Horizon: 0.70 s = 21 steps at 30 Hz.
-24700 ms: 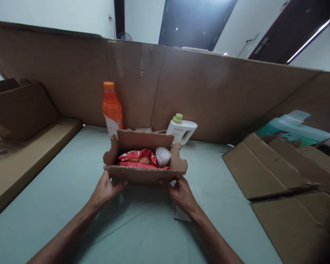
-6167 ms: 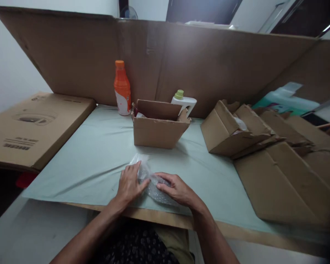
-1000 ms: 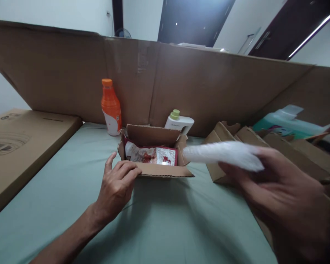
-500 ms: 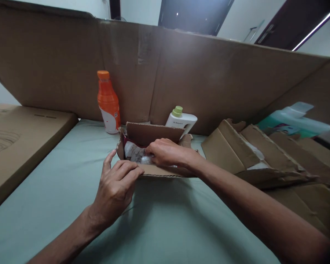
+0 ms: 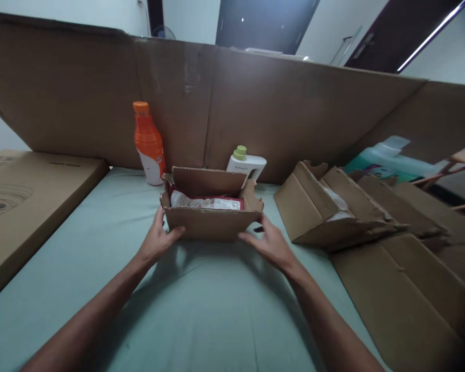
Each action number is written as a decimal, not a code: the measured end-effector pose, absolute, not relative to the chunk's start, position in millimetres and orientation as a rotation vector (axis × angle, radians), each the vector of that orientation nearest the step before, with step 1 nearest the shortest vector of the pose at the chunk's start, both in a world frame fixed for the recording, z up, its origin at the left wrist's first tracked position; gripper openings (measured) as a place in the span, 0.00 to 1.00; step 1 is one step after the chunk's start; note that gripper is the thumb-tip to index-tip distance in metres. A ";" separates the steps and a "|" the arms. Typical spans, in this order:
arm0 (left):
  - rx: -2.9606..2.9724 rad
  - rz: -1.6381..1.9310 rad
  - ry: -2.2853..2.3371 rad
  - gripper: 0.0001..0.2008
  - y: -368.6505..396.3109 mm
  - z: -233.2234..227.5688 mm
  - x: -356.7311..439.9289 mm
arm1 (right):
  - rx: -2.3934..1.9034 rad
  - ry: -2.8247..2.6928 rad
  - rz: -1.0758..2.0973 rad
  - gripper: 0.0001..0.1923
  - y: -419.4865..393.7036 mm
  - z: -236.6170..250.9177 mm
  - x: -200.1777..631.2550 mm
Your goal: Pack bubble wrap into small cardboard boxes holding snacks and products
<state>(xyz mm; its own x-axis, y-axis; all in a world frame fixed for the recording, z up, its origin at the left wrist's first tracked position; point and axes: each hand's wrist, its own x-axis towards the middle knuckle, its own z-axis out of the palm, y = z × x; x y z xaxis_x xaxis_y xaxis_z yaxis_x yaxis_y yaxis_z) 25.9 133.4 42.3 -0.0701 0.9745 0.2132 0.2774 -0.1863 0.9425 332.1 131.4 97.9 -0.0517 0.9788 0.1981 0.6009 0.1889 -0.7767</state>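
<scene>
Orange bottle (image 5: 148,143) and white jug (image 5: 246,165) against the cardboard wall (image 5: 256,103); torn boxes (image 5: 325,206) at right.

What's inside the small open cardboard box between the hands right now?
In the small cardboard box, a white crinkled wrapping lies on top, with a red packet edge showing behind it. Anything beneath is hidden by the wrapping and the front wall.

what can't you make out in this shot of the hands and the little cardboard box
- Small box, head view: its front wall hides most of the white wrapping and the red packet under it.
- Left hand and right hand: whether they press the box or just flank it is unclear.
- White jug: lower part hidden behind the box, label too small to read.
- Teal container: blurred, partly hidden by cardboard.
</scene>
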 end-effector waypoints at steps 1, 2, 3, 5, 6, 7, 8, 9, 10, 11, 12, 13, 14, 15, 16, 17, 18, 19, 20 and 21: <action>1.434 1.285 1.346 0.41 139.4 39.0 32.9 | -1.515 -1.722 0.714 0.28 135.9 83.3 322.7; 1.366 1.275 1.324 0.40 142.5 37.3 39.0 | -1.527 -1.703 0.733 0.29 138.8 72.8 313.6; 1.324 1.271 1.319 0.39 142.3 37.0 43.1 | -1.540 -1.680 0.738 0.29 139.2 66.6 305.7; 1.313 1.279 1.334 0.37 131.3 40.4 42.2 | -1.547 -1.656 0.719 0.28 131.3 65.3 293.8; 1.302 1.277 1.341 0.36 121.5 43.9 36.9 | -1.535 -1.656 0.713 0.28 124.0 68.7 288.8; 1.285 1.273 1.356 0.35 110.3 48.5 28.8 | -1.512 -1.665 0.707 0.27 115.8 73.9 283.8; 1.265 1.279 1.379 0.35 98.8 54.5 18.8 | -1.478 -1.684 0.703 0.25 108.0 80.0 278.3; 1.248 1.295 1.412 0.35 88.4 61.6 8.3 | -1.437 -1.713 0.700 0.24 101.6 86.8 272.5; 1.239 1.320 1.454 0.34 80.0 69.9 -1.2 | -1.393 -1.744 0.701 0.23 97.0 93.7 266.9; 1.238 1.355 1.494 0.34 74.1 78.8 -8.4 | -1.354 -1.770 0.708 0.22 94.5 100.5 262.2; 1.250 1.392 1.516 0.35 71.0 87.6 -12.4 | -1.327 -1.785 0.724 0.22 93.5 106.9 259.1; 1.273 1.424 1.508 0.35 70.4 95.4 -12.8 | -1.314 -1.781 0.741 0.23 93.4 112.6 258.4; 1.303 1.442 1.472 0.35 71.7 101.3 -9.8 | -1.318 -1.761 0.750 0.23 93.1 117.1 260.2; 1.332 1.439 1.415 0.35 73.9 104.9 -4.1 | -1.342 -1.728 0.742 0.24 91.9 120.3 264.4; 1.351 1.422 1.352 0.35 76.2 105.8 3.3 | -1.379 -1.691 0.719 0.25 88.8 122.0 270.5; 1.362 1.391 1.299 0.34 77.6 104.2 11.7 | -1.422 -1.659 0.682 0.25 83.3 122.3 278.0; 1.361 1.353 1.269 0.33 77.5 100.5 20.3 | -1.464 -1.634 0.639 0.25 74.9 121.1 286.2; 1.348 1.316 1.258 0.31 75.9 95.2 28.6 | -1.500 -1.617 0.600 0.25 64.0 118.4 294.3; 1.332 1.277 1.249 0.30 73.0 88.7 36.6 | -1.530 -1.603 0.571 0.24 50.8 114.6 302.0; 1.320 1.236 1.232 0.29 69.7 81.8 44.3 | -1.558 -1.589 0.553 0.23 36.3 109.7 309.2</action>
